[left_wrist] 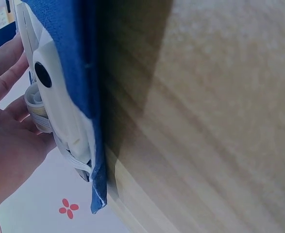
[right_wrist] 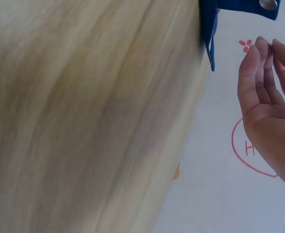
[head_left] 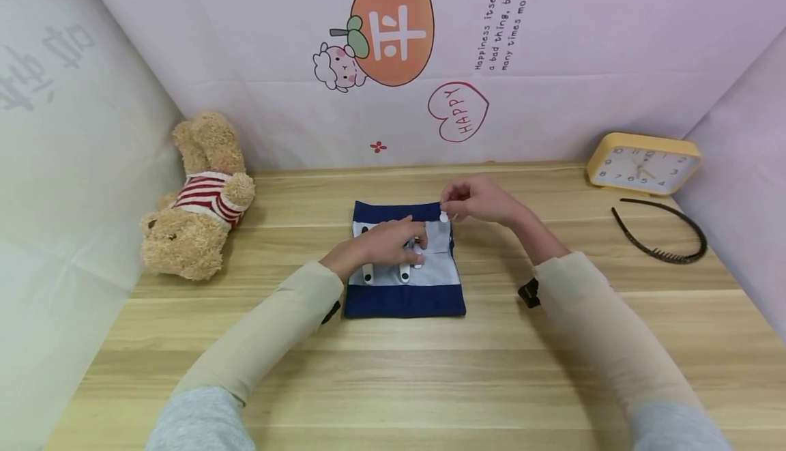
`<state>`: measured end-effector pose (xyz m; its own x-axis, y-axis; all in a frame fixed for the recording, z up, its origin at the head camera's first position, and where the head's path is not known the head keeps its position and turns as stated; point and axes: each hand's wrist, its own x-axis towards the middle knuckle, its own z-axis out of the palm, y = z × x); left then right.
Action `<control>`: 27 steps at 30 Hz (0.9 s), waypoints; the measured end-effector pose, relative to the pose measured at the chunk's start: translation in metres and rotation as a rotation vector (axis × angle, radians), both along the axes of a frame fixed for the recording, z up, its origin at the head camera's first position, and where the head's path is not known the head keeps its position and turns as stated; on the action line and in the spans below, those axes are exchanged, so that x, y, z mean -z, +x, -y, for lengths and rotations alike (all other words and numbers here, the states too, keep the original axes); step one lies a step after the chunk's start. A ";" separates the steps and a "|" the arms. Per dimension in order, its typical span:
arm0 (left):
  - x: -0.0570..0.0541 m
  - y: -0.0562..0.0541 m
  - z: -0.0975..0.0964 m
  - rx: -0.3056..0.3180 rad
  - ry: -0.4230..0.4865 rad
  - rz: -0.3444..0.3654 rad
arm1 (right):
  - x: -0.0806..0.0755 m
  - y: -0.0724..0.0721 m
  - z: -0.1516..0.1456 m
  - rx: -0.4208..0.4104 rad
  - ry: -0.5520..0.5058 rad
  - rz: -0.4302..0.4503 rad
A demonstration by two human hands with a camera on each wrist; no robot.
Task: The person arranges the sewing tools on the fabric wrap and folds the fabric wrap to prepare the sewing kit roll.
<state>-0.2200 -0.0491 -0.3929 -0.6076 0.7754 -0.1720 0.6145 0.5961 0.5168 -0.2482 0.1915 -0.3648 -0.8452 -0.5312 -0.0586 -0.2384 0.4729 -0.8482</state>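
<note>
A navy and grey fabric case [head_left: 405, 301] lies unfolded on the table. My left hand [head_left: 391, 241] reaches over its grey middle, its fingers extended close above the contents. Under it, white tools with black dots [head_left: 404, 272] sit in the case. The left wrist view shows one white tool [left_wrist: 59, 97] and a small clear cylinder [left_wrist: 38, 108] beside the palm. At the case's far right corner, my right hand [head_left: 481, 200] pinches a small white piece [head_left: 444, 217] with a rounded end; its kind I cannot tell. The right wrist view shows only a thin pale tip of it at the fingertips.
A teddy bear [head_left: 199, 198] in a striped shirt lies at the left wall. At the back right stands a yellow clock [head_left: 643, 163], with a black headband [head_left: 666, 256] in front of it. A printed white cloth [head_left: 276, 123] hangs behind the wooden table [head_left: 393, 383].
</note>
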 end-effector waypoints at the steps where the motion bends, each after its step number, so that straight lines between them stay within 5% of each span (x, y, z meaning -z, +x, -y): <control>1: 0.000 0.000 0.000 0.001 0.001 0.002 | 0.000 0.000 0.001 0.001 0.007 -0.002; 27: -0.001 0.001 0.003 -0.043 -0.024 0.053 | 0.015 -0.007 0.031 -0.118 0.021 0.077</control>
